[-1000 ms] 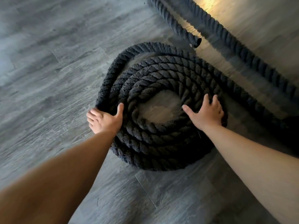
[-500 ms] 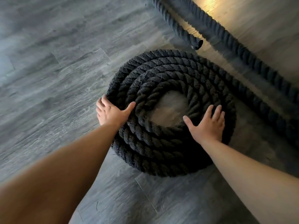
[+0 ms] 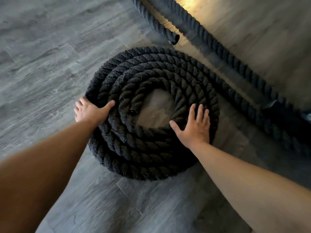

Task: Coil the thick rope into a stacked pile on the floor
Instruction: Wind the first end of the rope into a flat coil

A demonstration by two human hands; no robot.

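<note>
A thick black twisted rope (image 3: pixel 151 69) lies coiled in several tight rings on the grey wood floor, with a bare patch of floor in its centre. My left hand (image 3: pixel 89 111) presses against the coil's outer left side, thumb laid over the top rings. My right hand (image 3: pixel 195 126) rests flat with spread fingers on the right rings. Neither hand grips the rope. From the coil's far right side the uncoiled rope (image 3: pixel 252 105) runs away toward the right.
A second straight run of rope (image 3: pixel 207 36) crosses the upper right, and a loose rope end (image 3: pixel 175 39) lies just beyond the coil. A dark object (image 3: pixel 277 108) sits at the right edge. Grey plank floor (image 3: pixel 42 64) stretches to the left and front.
The coil's outer left ring has been pushed inward, so the rings sit tighter. My left hand followed it rightward, and my right hand slid toward me along the right rings.
</note>
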